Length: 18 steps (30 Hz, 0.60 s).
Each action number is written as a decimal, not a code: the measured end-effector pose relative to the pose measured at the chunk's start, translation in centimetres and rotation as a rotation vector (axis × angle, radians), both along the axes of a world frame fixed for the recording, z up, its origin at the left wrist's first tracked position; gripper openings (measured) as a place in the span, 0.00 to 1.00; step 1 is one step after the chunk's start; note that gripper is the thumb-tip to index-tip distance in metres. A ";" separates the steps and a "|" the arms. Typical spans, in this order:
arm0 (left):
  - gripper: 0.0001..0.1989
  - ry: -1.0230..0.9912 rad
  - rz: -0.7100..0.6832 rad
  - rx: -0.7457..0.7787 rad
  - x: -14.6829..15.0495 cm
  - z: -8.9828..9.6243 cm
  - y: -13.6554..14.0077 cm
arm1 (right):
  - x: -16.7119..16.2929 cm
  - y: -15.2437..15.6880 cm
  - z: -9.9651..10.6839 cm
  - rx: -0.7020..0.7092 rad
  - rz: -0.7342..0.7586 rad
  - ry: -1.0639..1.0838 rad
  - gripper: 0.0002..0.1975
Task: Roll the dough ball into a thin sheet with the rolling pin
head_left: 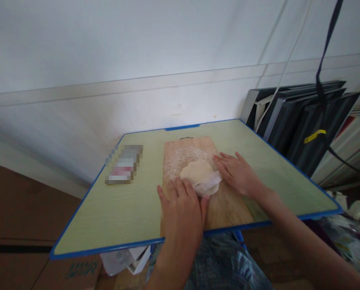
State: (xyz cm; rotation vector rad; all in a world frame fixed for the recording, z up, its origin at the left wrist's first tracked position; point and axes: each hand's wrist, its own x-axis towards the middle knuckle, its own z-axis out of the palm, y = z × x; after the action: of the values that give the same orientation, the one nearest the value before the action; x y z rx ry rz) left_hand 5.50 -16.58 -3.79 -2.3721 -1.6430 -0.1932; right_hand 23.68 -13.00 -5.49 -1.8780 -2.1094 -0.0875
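A thin round of dough (195,170) lies on a floured wooden board (180,150) in the middle of the table. Across the dough's near right part slants a short, pale rolling pin (209,182), slightly blurred. My left hand (183,205) is open over the pin's left end, fingers spread toward the board and thumb out on the near side. At the pin's right end lies my right hand (236,171), open, its fingers stretched out flat past the dough's edge. Both ends of the pin are hidden by my hands.
On the pale green, blue-edged table (131,213), a pixelated flat object (124,165) lies at the left. A white wall (168,100) stands behind. Dark panels (307,125) lean at the right, with a hanging black strap (320,72). A cardboard box (74,270) stands low left.
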 end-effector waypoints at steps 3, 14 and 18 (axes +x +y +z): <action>0.26 -0.001 0.013 -0.032 -0.1 0.6 1.8 | -0.7 2.4 0.9 -0.054 -0.004 -0.054 0.22; 0.29 0.001 0.004 -0.025 0.2 0.1 -2.1 | 0.6 -2.8 -0.6 0.065 0.026 0.048 0.23; 0.28 0.010 0.035 -0.057 0.1 0.5 0.4 | -0.1 -0.3 0.1 0.019 0.023 -0.026 0.23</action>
State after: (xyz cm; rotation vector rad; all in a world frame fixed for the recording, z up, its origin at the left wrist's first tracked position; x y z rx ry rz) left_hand 5.61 -16.19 -3.30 -2.3791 -1.7058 -0.1294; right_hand 23.62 -13.25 -5.40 -1.8509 -2.1396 -0.1267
